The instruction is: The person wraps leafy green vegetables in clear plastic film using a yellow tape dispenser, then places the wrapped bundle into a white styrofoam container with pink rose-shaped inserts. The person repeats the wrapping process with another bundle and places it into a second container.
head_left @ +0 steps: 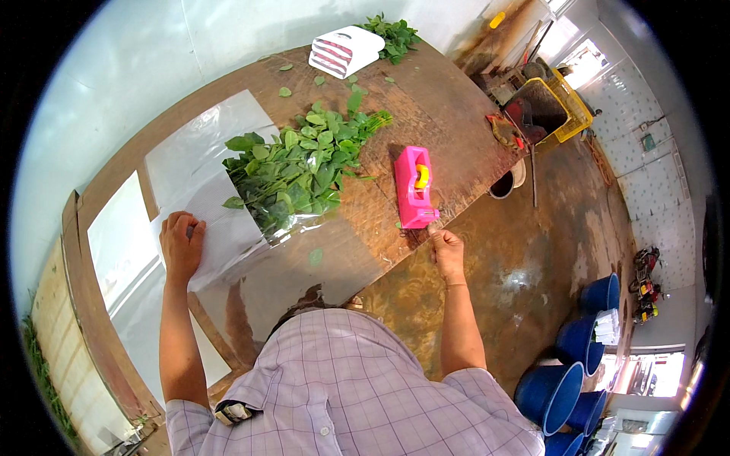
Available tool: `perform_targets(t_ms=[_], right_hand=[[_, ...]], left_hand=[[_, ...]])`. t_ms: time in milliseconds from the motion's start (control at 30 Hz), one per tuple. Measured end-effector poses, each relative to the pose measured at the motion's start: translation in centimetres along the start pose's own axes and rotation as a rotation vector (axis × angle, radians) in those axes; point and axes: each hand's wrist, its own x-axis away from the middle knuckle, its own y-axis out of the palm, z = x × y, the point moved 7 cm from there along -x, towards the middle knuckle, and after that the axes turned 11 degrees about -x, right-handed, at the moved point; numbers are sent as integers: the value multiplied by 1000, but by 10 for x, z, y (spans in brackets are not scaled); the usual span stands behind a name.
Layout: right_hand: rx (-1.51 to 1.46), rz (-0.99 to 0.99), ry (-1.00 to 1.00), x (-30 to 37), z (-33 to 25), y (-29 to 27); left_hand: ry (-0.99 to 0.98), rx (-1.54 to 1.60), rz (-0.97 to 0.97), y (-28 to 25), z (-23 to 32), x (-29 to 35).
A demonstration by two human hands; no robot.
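Green bunch (304, 156) lies on the bench (471, 144) among the wrapping sheets; I judge the wrapping only partly done.
Clear film seems to cover the near leaves, while the stems stick out bare. I have the left hand (182, 245) on a wrapping sheet (226, 209), fingers curled; whether they grip or only press, I cannot tell. The right hand (449, 254) bends its fingers at the pink tape dispenser (405, 201); whether they pinch tape, I cannot tell. Taping seems left.
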Motion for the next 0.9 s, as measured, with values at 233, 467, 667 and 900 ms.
perform_targets(t_ms=[233,467,667,900], right_hand=[[157,23,-43,4,-11,10],[550,209,-375,0,-14,-22],[556,217,-358,8,-48,-21],[274,-187,-321,3,-116,129]], left_hand=[[6,-16,6,2,-5,1],[13,-3,18,0,-4,-2],[11,3,17,-3,-4,0],[-34,33,20,-1,-13,-1]])
